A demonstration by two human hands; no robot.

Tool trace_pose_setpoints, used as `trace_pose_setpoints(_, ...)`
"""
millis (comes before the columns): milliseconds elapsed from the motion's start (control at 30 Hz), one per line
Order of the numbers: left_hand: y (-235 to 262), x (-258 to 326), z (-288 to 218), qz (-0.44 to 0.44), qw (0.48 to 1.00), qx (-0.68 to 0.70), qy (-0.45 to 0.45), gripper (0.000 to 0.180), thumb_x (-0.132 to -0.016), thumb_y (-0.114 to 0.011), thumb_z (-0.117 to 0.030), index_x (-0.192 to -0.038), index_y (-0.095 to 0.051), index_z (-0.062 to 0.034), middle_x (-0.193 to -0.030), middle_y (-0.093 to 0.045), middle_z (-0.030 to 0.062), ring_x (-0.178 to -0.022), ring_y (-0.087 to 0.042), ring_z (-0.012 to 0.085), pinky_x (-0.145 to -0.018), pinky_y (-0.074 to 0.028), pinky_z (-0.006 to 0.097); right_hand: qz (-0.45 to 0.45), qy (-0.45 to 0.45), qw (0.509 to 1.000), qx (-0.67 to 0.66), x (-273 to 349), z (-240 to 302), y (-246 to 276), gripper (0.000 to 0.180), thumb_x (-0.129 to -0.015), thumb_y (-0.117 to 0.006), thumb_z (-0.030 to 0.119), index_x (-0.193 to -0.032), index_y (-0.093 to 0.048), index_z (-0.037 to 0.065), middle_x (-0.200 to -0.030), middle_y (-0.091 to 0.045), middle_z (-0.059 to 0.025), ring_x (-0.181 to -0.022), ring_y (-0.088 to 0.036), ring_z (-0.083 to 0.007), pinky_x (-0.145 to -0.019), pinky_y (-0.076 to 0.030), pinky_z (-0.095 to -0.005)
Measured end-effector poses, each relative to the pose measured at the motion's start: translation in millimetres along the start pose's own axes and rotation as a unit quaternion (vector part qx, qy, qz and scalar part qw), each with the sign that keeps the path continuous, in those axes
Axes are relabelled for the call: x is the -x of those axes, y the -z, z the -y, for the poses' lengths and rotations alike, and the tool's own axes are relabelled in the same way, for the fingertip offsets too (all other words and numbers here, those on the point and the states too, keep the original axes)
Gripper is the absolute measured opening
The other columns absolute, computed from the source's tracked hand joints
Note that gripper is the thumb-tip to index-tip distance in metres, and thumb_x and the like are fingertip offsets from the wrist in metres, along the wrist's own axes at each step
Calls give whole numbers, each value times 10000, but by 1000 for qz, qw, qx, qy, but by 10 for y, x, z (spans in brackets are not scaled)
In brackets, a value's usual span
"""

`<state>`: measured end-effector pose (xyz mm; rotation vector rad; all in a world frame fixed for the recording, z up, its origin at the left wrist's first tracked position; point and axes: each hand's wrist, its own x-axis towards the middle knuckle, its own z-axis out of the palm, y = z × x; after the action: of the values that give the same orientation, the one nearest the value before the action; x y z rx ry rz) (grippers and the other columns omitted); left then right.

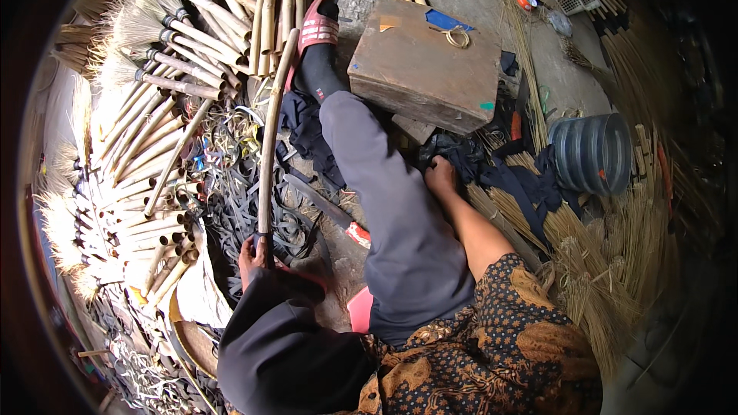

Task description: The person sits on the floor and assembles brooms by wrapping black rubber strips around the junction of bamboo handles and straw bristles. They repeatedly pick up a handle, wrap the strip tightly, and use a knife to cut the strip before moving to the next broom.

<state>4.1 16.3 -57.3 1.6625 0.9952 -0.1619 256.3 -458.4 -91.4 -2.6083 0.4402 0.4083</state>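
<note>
My left hand (249,258) is closed around the lower end of a long bamboo pole (274,123), beside my bent left knee. A dark band (264,249) wraps the pole where I grip it. The pole's far end rests by my outstretched foot in a red sandal (317,29). My right hand (440,177) reaches down past my right leg, next to crumpled black plastic (450,147). Its fingers look curled, and what they hold is hidden. A knife-like blade with a red-and-white wrapped handle (357,234) lies on the floor between my legs.
Grass brooms with bamboo handles (201,54) are heaped at left, beside tangled black rubber strips (254,177). Ahead stands a wooden box (423,61) with a ring of cord (458,37) on it. At right are a translucent blue plastic container (588,155) and bundles of straw (588,277).
</note>
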Motion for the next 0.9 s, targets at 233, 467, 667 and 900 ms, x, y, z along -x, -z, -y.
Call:
trace_pose_setpoints(233,24,-99,182,3,999,-37,-16,487,-1027,-691,-341,-1320,-594,36,-983,-714,109,-851,-631,131,-743,-511,285,-36,-41,989,-139,-25,-50,247,211,-864,-758,226,-956,-794,39,-893,-781,-162,-824,-768,-300,-746,-589,-403)
trace_pose_setpoints(467,-127,62,-96,-53,994,-71,-61,538,-943,-778,-356,-1310,-631,9,-1013,-755,148,-898,-708,202,-794,-549,329,-20,77,927,-366,563,836,1095,183,-1004,-696,188,-1017,-670,7,-799,-653,-11,-560,-553,-60,-492,-432,-231)
trace_pose_setpoints(667,-168,285,-392,-86,987,-108,-83,578,-899,-797,-427,-1301,-645,-41,-1032,-758,178,-920,-746,289,-805,-571,386,130,255,883,-371,1619,2153,772,132,-1022,-680,139,-1016,-677,7,-822,-671,9,-716,-612,-54,-659,-513,-228)
trace_pose_setpoints(900,-155,370,-524,-93,984,-127,-82,560,-887,-781,-405,-1285,-640,-37,-1076,-747,229,-993,-738,381,-853,-573,434,200,374,890,-169,2290,2706,-670,176,-974,-718,166,-982,-706,-9,-849,-744,-88,-769,-700,-156,-697,-540,-322)
